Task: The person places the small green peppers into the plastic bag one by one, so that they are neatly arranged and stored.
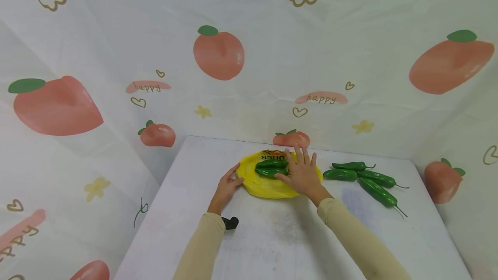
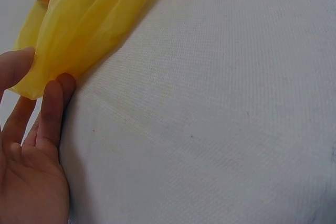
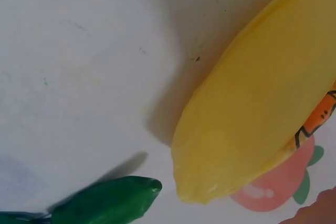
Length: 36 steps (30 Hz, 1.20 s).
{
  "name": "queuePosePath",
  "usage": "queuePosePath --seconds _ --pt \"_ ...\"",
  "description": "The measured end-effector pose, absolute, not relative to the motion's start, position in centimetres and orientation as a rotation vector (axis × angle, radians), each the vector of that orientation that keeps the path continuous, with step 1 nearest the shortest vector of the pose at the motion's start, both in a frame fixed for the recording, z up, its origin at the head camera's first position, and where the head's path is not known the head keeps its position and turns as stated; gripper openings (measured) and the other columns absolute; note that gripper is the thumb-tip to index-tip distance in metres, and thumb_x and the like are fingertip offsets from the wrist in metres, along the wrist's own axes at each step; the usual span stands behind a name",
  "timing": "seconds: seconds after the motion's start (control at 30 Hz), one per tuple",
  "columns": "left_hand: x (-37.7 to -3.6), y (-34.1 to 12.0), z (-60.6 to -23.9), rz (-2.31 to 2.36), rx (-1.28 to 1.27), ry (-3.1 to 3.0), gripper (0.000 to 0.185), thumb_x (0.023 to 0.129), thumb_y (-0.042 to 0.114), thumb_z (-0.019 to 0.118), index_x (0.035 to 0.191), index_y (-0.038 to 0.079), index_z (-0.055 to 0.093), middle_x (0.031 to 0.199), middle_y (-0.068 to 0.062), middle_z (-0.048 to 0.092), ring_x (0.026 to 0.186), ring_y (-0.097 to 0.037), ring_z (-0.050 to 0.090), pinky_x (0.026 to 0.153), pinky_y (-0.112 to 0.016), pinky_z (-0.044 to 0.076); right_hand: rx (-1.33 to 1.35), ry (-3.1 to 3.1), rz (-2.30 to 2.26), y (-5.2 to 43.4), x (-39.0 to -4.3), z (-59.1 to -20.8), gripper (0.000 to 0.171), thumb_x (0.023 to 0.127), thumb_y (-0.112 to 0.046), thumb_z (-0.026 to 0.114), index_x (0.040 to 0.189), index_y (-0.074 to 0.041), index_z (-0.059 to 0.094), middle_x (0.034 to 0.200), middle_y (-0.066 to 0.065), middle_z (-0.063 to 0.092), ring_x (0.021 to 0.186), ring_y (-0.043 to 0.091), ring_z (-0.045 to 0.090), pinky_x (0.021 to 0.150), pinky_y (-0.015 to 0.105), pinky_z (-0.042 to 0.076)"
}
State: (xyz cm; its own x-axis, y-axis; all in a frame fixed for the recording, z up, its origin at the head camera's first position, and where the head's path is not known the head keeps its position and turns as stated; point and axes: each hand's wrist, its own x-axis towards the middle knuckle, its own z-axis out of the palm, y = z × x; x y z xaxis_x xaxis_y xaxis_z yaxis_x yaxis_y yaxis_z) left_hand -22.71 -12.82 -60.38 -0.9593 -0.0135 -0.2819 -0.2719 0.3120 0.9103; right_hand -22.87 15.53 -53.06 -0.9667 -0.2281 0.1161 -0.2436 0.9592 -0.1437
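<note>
A yellow plastic bag (image 1: 268, 189) lies spread wide on the table, with printed lettering on its far side. Two green chili peppers (image 1: 271, 172) lie inside it, side by side. At the bag's left edge my left hand (image 1: 225, 191) holds the plastic between thumb and fingers; in the left wrist view that hand (image 2: 37, 150) has the bag's corner (image 2: 79, 35) between them. My right hand (image 1: 304, 176) is over the bag's right part, fingers spread, its thumb close to the peppers. Whether it touches them cannot be told. The right wrist view shows only a bit of it.
Several green chili peppers (image 1: 377, 191) lie loose to the right of the bag; the tip of one pepper (image 3: 105, 200) shows in the right wrist view. A small black object (image 1: 231, 223) is beside the left sleeve. A peach-patterned cloth (image 1: 249, 107) hangs behind the white table (image 1: 272, 245).
</note>
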Motion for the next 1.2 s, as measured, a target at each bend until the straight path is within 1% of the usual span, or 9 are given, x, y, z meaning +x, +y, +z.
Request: queuePosePath --seconds 0.13,0.23,0.37,0.63,0.77,0.87,1.0,1.1,1.2 --pt "-22.7 -12.8 -60.4 1.705 -0.261 2.353 0.054 0.089 0.034 0.066 0.131 0.057 0.044 0.066 0.004 0.045 0.063 -0.015 0.040 0.063 -0.029 0.036 0.349 -3.019 0.219 16.3 -22.8 -53.3 0.097 0.078 -0.080 0.046 0.154 -0.025 0.019 0.162 0.013 0.006 0.147 0.041 0.008 0.110 0.071 0.004" --pt "-22.8 -12.9 -60.5 1.706 -0.257 2.357 0.054 0.089 0.034 0.066 0.132 0.057 0.044 0.067 0.004 0.046 0.063 -0.014 0.040 0.063 -0.029 0.036 0.321 -3.054 0.227 16.7 -22.8 -53.4 0.098 0.078 -0.082 0.042 0.154 -0.028 0.015 0.163 0.011 0.000 0.149 0.040 0.002 0.111 0.070 -0.001" --pt "-22.8 -12.9 -60.5 1.714 -0.254 2.360 0.054 0.088 0.034 0.067 0.131 0.056 0.045 0.066 0.004 0.047 0.062 -0.015 0.040 0.062 -0.029 0.036 0.293 -3.089 0.250 17.3 -22.5 -53.4 0.097 0.078 -0.083 0.040 0.155 -0.030 0.012 0.163 0.010 -0.002 0.148 0.040 -0.002 0.111 0.069 -0.005" --pt "-22.9 -13.0 -60.5 1.719 -0.234 2.353 0.054 0.088 0.033 0.067 0.133 0.054 0.044 0.066 0.004 0.046 0.060 -0.014 0.040 0.060 -0.028 0.036 0.299 -3.091 0.259 18.6 -22.1 -53.2 0.096 0.080 -0.079 0.042 0.155 -0.024 0.016 0.162 0.013 -0.005 0.147 0.045 0.002 0.108 0.072 -0.004" --pt "-23.0 -13.2 -60.8 1.705 -0.234 2.366 0.055 0.087 0.035 0.067 0.133 0.054 0.044 0.066 0.005 0.047 0.060 -0.013 0.040 0.060 -0.027 0.037 0.274 -3.105 0.223 19.4 -22.2 -53.3 0.095 0.081 -0.081 0.037 0.155 -0.025 0.014 0.162 0.014 -0.003 0.148 0.041 0.000 0.110 0.070 -0.004" --pt "-23.0 -13.5 -61.0 1.703 -0.254 2.372 0.055 0.087 0.035 0.068 0.133 0.054 0.044 0.066 0.005 0.046 0.061 -0.013 0.041 0.060 -0.028 0.037 0.271 -3.101 0.243 19.8 -22.3 -53.6 0.094 0.082 -0.080 0.038 0.155 -0.025 0.014 0.162 0.016 0.000 0.148 0.041 -0.001 0.110 0.069 -0.005" --pt "-23.0 -13.7 -60.9 1.720 -0.256 2.353 0.055 0.087 0.035 0.068 0.132 0.055 0.044 0.065 0.004 0.046 0.060 -0.015 0.040 0.059 -0.028 0.036 0.262 -3.079 0.269 20.6 -22.3 -53.7 0.095 0.082 -0.078 0.042 0.155 -0.022 0.018 0.161 0.018 0.003 0.147 0.044 0.002 0.110 0.070 -0.005" --pt "-23.1 -13.4 -60.9 1.727 -0.237 2.347 0.054 0.087 0.034 0.068 0.131 0.056 0.045 0.064 0.004 0.046 0.059 -0.014 0.040 0.059 -0.027 0.036 0.226 -3.087 0.251 21.4 -22.0 -53.6 0.095 0.082 -0.079 0.039 0.155 -0.023 0.017 0.161 0.017 0.003 0.147 0.044 0.003 0.110 0.070 -0.005" --pt "-23.0 -13.1 -60.8 1.738 -0.212 2.361 0.055 0.088 0.032 0.068 0.133 0.053 0.045 0.065 0.005 0.045 0.058 -0.013 0.039 0.060 -0.027 0.037 0.201 -3.109 0.254 22.2 -21.7 -53.6 0.095 0.082 -0.080 0.037 0.155 -0.023 0.015 0.161 0.018 0.003 0.147 0.044 0.002 0.109 0.071 -0.004"
